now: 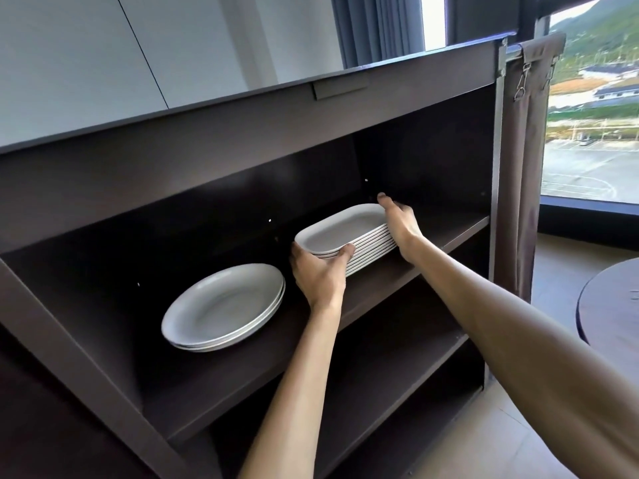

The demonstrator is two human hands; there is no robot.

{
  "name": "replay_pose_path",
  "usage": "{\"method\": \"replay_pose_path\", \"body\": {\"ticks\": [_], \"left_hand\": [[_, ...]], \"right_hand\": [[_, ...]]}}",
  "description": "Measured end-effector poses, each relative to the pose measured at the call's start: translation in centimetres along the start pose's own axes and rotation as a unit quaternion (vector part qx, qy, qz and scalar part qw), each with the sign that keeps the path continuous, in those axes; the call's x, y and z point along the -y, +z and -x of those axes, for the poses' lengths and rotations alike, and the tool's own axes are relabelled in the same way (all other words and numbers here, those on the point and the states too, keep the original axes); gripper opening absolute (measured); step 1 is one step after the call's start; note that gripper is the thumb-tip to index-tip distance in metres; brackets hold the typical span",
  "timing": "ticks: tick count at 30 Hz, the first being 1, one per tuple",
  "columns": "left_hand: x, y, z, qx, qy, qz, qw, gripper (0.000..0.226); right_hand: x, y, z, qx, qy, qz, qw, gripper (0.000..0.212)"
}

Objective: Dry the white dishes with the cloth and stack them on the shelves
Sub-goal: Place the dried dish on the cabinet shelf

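Observation:
A stack of several white rectangular dishes (340, 231) sits on the upper shelf (242, 368) of a dark brown cabinet. My left hand (320, 273) grips the stack's near left corner, thumb over the top dish's rim. My right hand (399, 224) grips the stack's right end, fingers reaching round its far corner. To the left on the same shelf lies a short stack of round white plates (223, 307), apart from both hands. No cloth is in view.
A lower shelf (397, 371) runs beneath the one with the dishes. A brown fabric panel (525, 160) hangs at the cabinet's right side, beside a window. The edge of a dark round table (608, 305) shows at the far right.

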State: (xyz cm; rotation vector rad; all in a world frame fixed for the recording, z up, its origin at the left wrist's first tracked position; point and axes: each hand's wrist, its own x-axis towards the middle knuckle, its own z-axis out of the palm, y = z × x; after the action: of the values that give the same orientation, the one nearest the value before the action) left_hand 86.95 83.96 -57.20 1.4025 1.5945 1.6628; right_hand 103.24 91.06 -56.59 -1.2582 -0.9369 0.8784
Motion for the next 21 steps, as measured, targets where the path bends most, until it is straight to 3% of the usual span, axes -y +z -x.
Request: {"method": "replay_pose_path", "body": {"ticks": [7,11,14,18,21], "left_hand": [[-1.0,-0.6,1.5,-0.006,0.029,-0.018,0.999,0.100],[-3.5,1.0,4.5,-0.024,0.184,0.059,0.981,0.071],[-5.7,3.8,7.2,0.017,0.251,0.145,0.957,0.048],[-7.7,8.8,13.2,0.148,0.232,0.181,0.944,0.010],[-8.0,11.9,17.9,0.243,0.206,0.195,0.927,0.009]], "right_hand": [[0.7,-0.8,0.6,-0.025,-0.020,0.008,0.999,0.062],[2.6,-3.8,2.8,-0.085,-0.053,0.000,0.995,0.043],[3.9,-7.4,5.3,-0.119,-0.101,0.003,0.988,0.025],[3.0,-15.4,10.0,-0.242,-0.143,0.067,0.957,0.034],[0.2,-21.9,14.0,-0.326,-0.082,0.186,0.923,0.041]]}}
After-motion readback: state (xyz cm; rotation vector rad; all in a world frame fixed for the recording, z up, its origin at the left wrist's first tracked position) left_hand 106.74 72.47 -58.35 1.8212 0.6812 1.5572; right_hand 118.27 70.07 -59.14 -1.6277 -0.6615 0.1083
